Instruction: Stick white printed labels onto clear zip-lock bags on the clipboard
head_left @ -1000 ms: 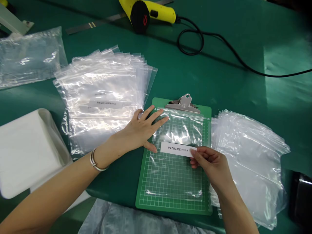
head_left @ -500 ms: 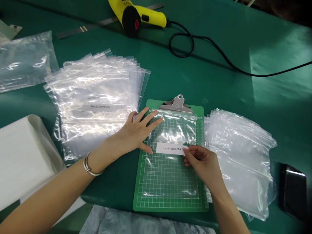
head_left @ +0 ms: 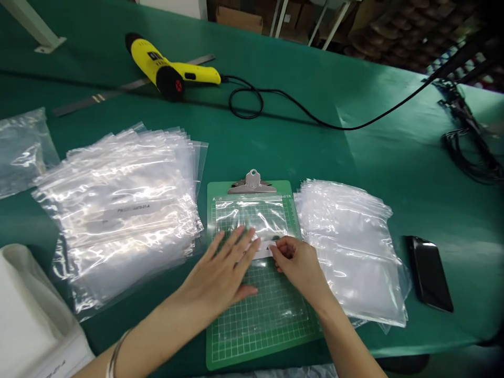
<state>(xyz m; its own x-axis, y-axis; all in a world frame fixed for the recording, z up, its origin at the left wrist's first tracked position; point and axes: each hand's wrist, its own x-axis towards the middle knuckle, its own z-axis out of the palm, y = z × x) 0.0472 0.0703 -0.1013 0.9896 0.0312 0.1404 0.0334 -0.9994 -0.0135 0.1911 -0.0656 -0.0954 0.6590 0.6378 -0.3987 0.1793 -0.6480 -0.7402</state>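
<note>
Left hand (head_left: 220, 273) moves from the left edge of the clipboard (head_left: 252, 350) over the label (head_left: 262, 251), fingers spread, seemingly steadying it; right hand (head_left: 301, 262) pinches its right end

I find the left part of the white label (head_left: 264, 251) covered by the left hand (head_left: 224, 273); lettering (head_left: 134, 209) on the left bag stack (head_left: 129, 176) partly blurs, and the far-left clear bag (head_left: 23, 144) is cut off.
</note>
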